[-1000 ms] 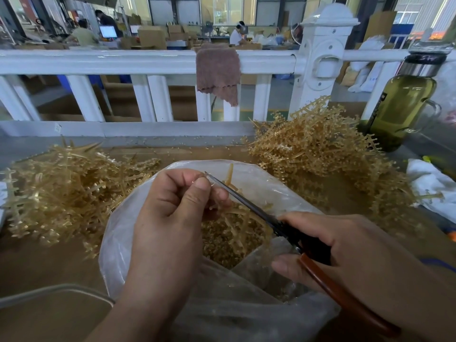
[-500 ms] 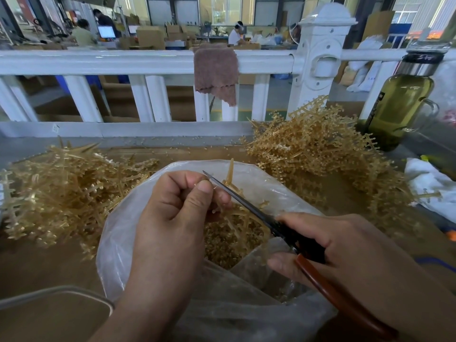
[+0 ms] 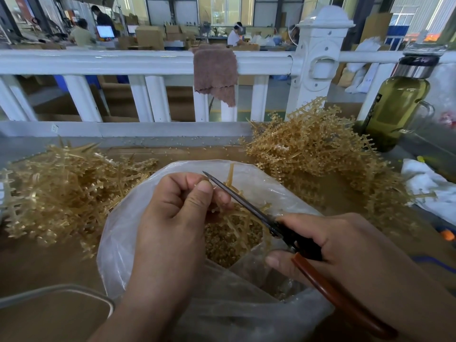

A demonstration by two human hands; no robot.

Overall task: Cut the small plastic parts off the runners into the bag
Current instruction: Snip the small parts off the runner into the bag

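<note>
My left hand (image 3: pixel 177 213) pinches a thin amber plastic runner (image 3: pixel 230 180) over the open clear plastic bag (image 3: pixel 123 233), thumb against curled fingers. Most of the runner is hidden behind my fingers. My right hand (image 3: pixel 345 253) grips scissors (image 3: pixel 249 208) with red-brown handles; their dark blades look nearly closed, and the tip lies right beside my left thumb. Small amber cut parts (image 3: pixel 227 240) fill the bottom of the bag.
A pile of amber runners (image 3: pixel 61 188) lies left of the bag, a taller pile (image 3: pixel 315 154) at the right. A bottle of green liquid (image 3: pixel 394 104) stands far right, by white cloth (image 3: pixel 424 183). A white railing (image 3: pixel 148 62) with a brown rag (image 3: pixel 214 72) runs behind. A tray rim (image 3: pixel 56 291) is at lower left.
The scissors and both hands have barely shifted over the bag; the blade tip stays by my left thumb.
</note>
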